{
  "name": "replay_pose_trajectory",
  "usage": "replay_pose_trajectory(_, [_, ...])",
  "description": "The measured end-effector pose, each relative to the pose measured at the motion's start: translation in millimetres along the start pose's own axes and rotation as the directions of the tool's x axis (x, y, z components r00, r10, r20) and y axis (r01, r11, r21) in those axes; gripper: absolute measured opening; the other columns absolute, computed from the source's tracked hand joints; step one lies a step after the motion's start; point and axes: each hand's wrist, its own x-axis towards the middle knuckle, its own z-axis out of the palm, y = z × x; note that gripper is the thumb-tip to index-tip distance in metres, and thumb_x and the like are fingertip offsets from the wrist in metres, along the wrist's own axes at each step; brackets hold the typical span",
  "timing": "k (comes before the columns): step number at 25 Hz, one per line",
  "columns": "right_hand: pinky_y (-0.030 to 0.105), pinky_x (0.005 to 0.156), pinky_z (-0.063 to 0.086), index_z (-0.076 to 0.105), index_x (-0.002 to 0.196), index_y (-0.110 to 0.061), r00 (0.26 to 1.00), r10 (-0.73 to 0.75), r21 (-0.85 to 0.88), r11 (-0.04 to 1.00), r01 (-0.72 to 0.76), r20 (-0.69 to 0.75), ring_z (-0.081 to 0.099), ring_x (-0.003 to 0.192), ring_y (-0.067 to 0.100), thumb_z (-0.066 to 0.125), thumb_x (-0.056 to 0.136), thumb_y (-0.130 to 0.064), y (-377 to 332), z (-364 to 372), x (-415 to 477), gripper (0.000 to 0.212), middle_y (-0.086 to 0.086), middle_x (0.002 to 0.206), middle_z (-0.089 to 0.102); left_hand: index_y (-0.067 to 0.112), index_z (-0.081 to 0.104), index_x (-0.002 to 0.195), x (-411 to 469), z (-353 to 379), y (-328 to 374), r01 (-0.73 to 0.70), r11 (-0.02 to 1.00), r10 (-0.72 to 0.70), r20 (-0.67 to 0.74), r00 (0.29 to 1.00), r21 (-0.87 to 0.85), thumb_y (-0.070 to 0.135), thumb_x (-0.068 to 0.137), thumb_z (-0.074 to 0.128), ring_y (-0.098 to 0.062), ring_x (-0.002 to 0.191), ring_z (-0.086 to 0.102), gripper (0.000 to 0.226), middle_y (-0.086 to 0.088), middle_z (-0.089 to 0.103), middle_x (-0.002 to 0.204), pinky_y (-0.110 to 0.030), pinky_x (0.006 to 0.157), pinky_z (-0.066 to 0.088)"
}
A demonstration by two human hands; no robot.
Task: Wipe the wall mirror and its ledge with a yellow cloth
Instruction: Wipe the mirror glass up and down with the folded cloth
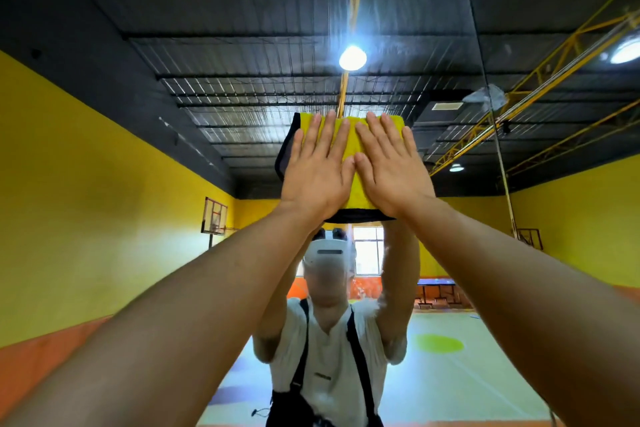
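The wall mirror (173, 97) fills almost the whole view and reflects a gym hall. A folded yellow cloth (358, 146) with a dark border lies flat against the glass high up, above head height. My left hand (317, 172) and my right hand (389, 170) press on it side by side, fingers straight and spread, both arms stretched upward. The cloth's lower part and most of its face are covered by my palms. The ledge is out of view.
A vertical seam between mirror panels (485, 80) runs down the right side, with a smudge (485, 97) on the glass near it. The reflection shows a person in a white shirt (329, 357), yellow walls, a basketball hoop (214, 215) and a dark ceiling with a lamp (352, 57).
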Motion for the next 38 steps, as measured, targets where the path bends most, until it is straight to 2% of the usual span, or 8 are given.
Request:
replay_pose_trajectory(3, [0.043, 0.129, -0.005, 0.012, 0.164, -0.024, 0.999, 0.004, -0.063, 0.998, -0.008, -0.053, -0.004, 0.159, 0.019, 0.019, 0.106, -0.043, 3, 10, -7, 0.061, -0.002, 0.172, 0.004, 0.022, 0.006, 0.165, -6, 8, -1, -0.002, 1.0, 0.002, -0.029, 1.0, 0.005, 0.046, 0.107, 0.016, -0.023, 0.159, -0.008, 0.064, -0.003, -0.002, 0.173, -0.048, 0.129, -0.001])
replay_pose_trajectory(11, [0.045, 0.129, 0.002, 0.02, 0.163, -0.023, 0.995, -0.004, -0.066, 0.998, -0.003, -0.1, 0.005, 0.159, 0.021, 0.026, 0.103, -0.041, -2, 19, -39, 0.063, 0.0, 0.171, 0.013, 0.018, 0.01, 0.165, -39, 17, 7, -0.014, 0.999, 0.012, -0.067, 0.998, -0.031, 0.044, 0.108, 0.017, -0.025, 0.16, -0.003, 0.063, -0.005, 0.004, 0.173, -0.05, 0.128, 0.005])
replay_pose_trajectory(21, [0.052, 0.128, 0.011, 0.024, 0.163, -0.018, 0.995, 0.001, -0.093, 0.996, -0.01, -0.095, 0.006, 0.159, 0.025, 0.03, 0.106, -0.035, -19, 34, -133, 0.059, 0.005, 0.171, 0.015, 0.014, 0.012, 0.165, -127, 31, 31, -0.037, 0.997, 0.033, -0.062, 0.998, -0.072, 0.042, 0.109, 0.024, -0.03, 0.159, 0.001, 0.063, -0.009, 0.005, 0.173, -0.053, 0.128, 0.007])
replay_pose_trajectory(28, [0.052, 0.128, 0.011, 0.022, 0.163, -0.017, 0.999, -0.012, -0.086, 0.996, 0.008, -0.05, 0.006, 0.159, 0.026, 0.033, 0.107, -0.035, -34, 37, -197, 0.06, 0.007, 0.171, 0.013, 0.015, 0.002, 0.165, -193, 32, 48, -0.033, 0.998, 0.035, 0.043, 0.998, -0.055, 0.043, 0.111, 0.02, -0.03, 0.159, -0.007, 0.064, -0.009, -0.005, 0.173, -0.053, 0.128, 0.007])
replay_pose_trajectory(35, [0.055, 0.126, 0.019, 0.028, 0.161, -0.013, 0.997, -0.013, -0.027, 1.0, 0.011, -0.07, 0.015, 0.158, 0.031, 0.041, 0.108, -0.033, -51, 53, -275, 0.058, 0.011, 0.169, 0.02, 0.015, 0.01, 0.165, -265, 37, 67, -0.022, 1.0, 0.023, 0.114, 0.993, -0.013, 0.041, 0.11, 0.023, -0.032, 0.159, 0.001, 0.062, -0.009, 0.003, 0.173, -0.055, 0.127, 0.013])
replay_pose_trajectory(38, [0.056, 0.125, 0.022, 0.028, 0.161, -0.013, 1.0, -0.012, -0.003, 1.0, 0.012, -0.019, 0.015, 0.157, 0.031, 0.042, 0.108, -0.034, -54, 57, -309, 0.058, 0.011, 0.169, 0.02, 0.014, 0.016, 0.164, -299, 42, 81, 0.019, 0.999, -0.016, 0.113, 0.993, -0.033, 0.039, 0.11, 0.028, -0.032, 0.159, 0.005, 0.061, -0.009, 0.009, 0.172, -0.056, 0.126, 0.014])
